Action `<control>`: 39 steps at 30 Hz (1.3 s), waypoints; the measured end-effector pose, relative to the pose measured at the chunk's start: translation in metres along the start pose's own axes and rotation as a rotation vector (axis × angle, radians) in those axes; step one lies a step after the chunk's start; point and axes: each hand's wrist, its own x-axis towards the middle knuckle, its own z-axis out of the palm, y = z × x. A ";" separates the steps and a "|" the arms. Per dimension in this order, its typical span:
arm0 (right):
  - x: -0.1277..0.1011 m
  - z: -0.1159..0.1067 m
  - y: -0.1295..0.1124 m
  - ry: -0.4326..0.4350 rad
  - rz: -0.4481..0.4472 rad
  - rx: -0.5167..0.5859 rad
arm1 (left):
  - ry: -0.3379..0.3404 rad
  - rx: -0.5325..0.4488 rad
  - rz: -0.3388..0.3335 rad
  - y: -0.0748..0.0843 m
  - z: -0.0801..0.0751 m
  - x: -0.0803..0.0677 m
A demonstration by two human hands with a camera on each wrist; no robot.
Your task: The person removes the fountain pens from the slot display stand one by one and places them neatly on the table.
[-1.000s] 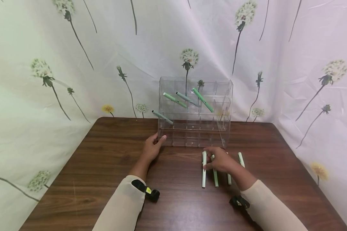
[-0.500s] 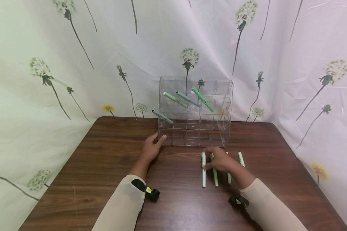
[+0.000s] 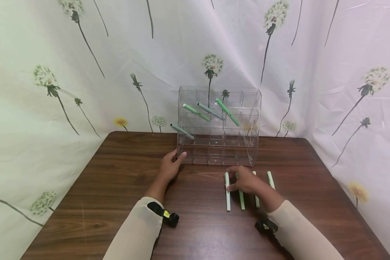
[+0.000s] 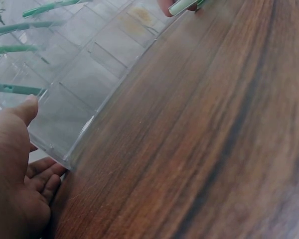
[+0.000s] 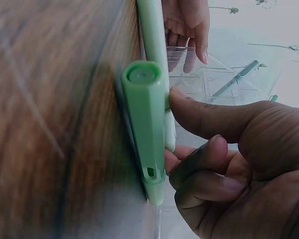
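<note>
1. If shoving across table, could skid clear rack, gripped at lower left corner by left hand.
2. With right hand, pinching pale pen before rack; could drop it through off-centre hold.
3. Could roll green pen, just beside, by brushing past.

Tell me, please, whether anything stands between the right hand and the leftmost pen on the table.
Nothing visible does: the right hand meets the leftmost pen directly, thumb against its side. The green pen just right of it lies below the hand, not in between.
</note>
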 end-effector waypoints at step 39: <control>-0.010 -0.005 -0.013 -0.011 -0.016 -0.058 | -0.008 0.032 -0.007 0.004 -0.003 -0.003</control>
